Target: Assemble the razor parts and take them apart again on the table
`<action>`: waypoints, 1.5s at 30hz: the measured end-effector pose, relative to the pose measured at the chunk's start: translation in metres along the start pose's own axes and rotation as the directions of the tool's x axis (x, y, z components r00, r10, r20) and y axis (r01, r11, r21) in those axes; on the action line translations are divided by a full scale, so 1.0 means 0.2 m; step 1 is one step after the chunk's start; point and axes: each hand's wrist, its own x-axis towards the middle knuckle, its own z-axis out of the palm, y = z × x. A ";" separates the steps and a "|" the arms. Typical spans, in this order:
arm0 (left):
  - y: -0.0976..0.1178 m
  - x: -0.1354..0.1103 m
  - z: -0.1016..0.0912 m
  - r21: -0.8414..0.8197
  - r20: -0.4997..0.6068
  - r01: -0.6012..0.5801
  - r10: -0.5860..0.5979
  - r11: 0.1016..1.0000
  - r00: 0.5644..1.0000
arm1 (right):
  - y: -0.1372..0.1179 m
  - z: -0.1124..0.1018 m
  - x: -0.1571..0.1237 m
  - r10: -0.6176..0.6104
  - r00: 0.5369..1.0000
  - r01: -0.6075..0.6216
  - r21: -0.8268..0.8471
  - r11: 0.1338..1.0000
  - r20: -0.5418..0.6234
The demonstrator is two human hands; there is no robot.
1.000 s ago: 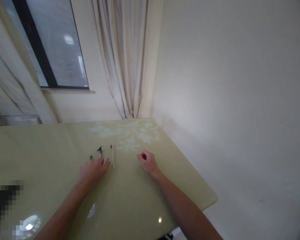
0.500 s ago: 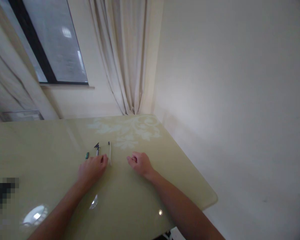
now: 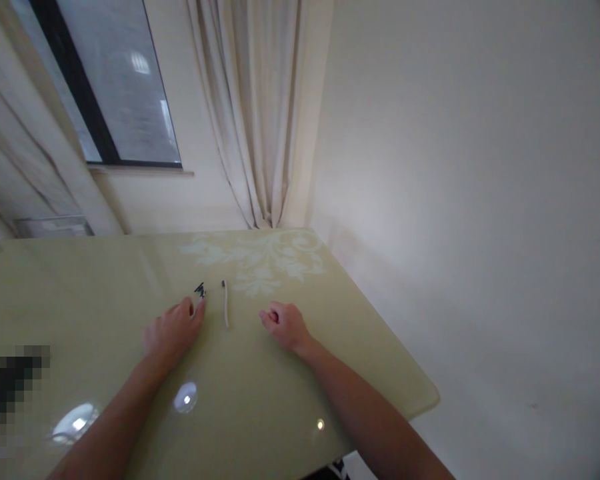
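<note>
My left hand (image 3: pixel 173 328) rests low over the table, thumb and index finger apart. Its thumb lies over the handle of what looks like a razor with a dark head (image 3: pixel 200 290); most of that handle is hidden. Just right of it lies a toothbrush (image 3: pixel 226 307), white with a dark head, pointing away from me and untouched. My right hand (image 3: pixel 285 325) is curled into a loose fist on the tabletop, right of the toothbrush, and nothing shows in it.
The glossy pale green table (image 3: pixel 250 400) has a white floral pattern at its far right corner. Behind stand a curtain (image 3: pixel 260 120) and a window (image 3: pixel 120 87). A plain wall (image 3: pixel 455 200) runs along the right. A dark pixelated shape (image 3: pixel 10 387) is at the left edge.
My left hand has shifted left, away from the toothbrush, and its thumb has opened out. It now covers the spot where a small green item showed. My right hand stays put.
</note>
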 end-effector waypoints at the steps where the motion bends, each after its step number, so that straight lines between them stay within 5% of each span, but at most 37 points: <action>1: 0.01 0.00 0.00 0.023 0.021 -0.004 0.003 1.000 1.000 | 0.00 0.00 0.00 -0.002 1.000 0.002 0.006 1.000 0.000; 18: 0.01 0.01 0.05 0.083 0.083 -0.038 0.031 0.996 0.996 | 0.00 0.01 0.01 0.017 1.000 -0.016 0.036 0.999 -0.007; 23: 0.03 -0.01 -0.01 0.017 -0.053 -0.077 0.078 0.997 0.996 | -0.02 0.00 0.01 0.033 0.999 -0.032 0.108 0.994 -0.011; 26: 0.12 -0.09 -0.01 -0.067 -0.213 -0.216 0.197 0.974 0.957 | -0.06 0.01 0.00 0.038 0.998 -0.022 0.285 0.958 -0.051; 29: 0.24 -0.22 0.03 -0.116 -0.317 -0.430 0.377 0.895 0.870 | -0.12 0.01 -0.01 0.034 0.996 0.015 0.506 0.862 -0.087; 34: 0.34 -0.33 0.12 -0.159 -0.271 -0.654 0.604 0.740 0.749 | -0.16 -0.01 -0.02 0.053 0.996 0.015 0.696 0.718 -0.076; 38: 0.28 -0.25 0.13 -0.344 -0.313 -0.623 0.540 0.703 0.781 | -0.13 -0.09 0.00 0.082 0.993 0.013 0.753 0.658 -0.088; 42: 0.23 -0.17 0.09 -0.674 -0.250 -0.465 0.414 0.575 0.875 | -0.09 -0.14 0.01 0.003 0.995 -0.083 0.814 0.575 0.100; 45: 0.25 -0.17 0.04 -0.843 -0.159 -0.339 0.409 0.418 0.899 | -0.10 -0.15 0.00 -0.042 0.972 -0.172 0.823 0.541 0.230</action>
